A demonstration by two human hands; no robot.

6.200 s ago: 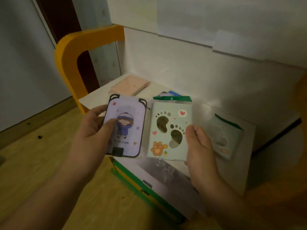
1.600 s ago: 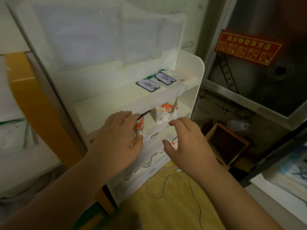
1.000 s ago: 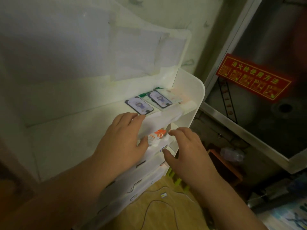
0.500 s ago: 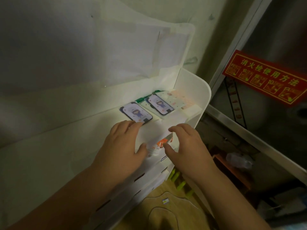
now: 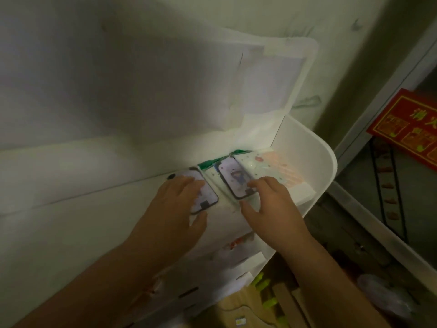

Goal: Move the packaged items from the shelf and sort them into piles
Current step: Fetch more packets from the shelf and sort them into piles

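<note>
Several flat packaged cards lie on the top level of a white shelf unit point(image 5: 309, 159). My left hand point(image 5: 175, 209) rests with straight fingers on a lilac cartoon card point(image 5: 208, 196), its thumb at the card's near edge. My right hand point(image 5: 272, 204) touches the near corner of a second lilac card point(image 5: 233, 177), thumb spread below it. That card lies on pale packages with green tops point(image 5: 210, 165). A mint card point(image 5: 254, 165) and a pinkish one point(image 5: 285, 170) lie at the far right. Both lilac cards lie flat on the shelf.
Lower shelf levels hold small orange-and-white packs point(image 5: 238, 242). A white back panel point(image 5: 165, 91) rises behind the shelf. To the right are a metal frame point(image 5: 369, 110) and a red sign point(image 5: 406, 129). Wooden pieces point(image 5: 283, 301) lie on the floor below.
Both hands rose from the shelf's front lip onto the top level and now touch the two lilac cards. The view tilted further down and closer.
</note>
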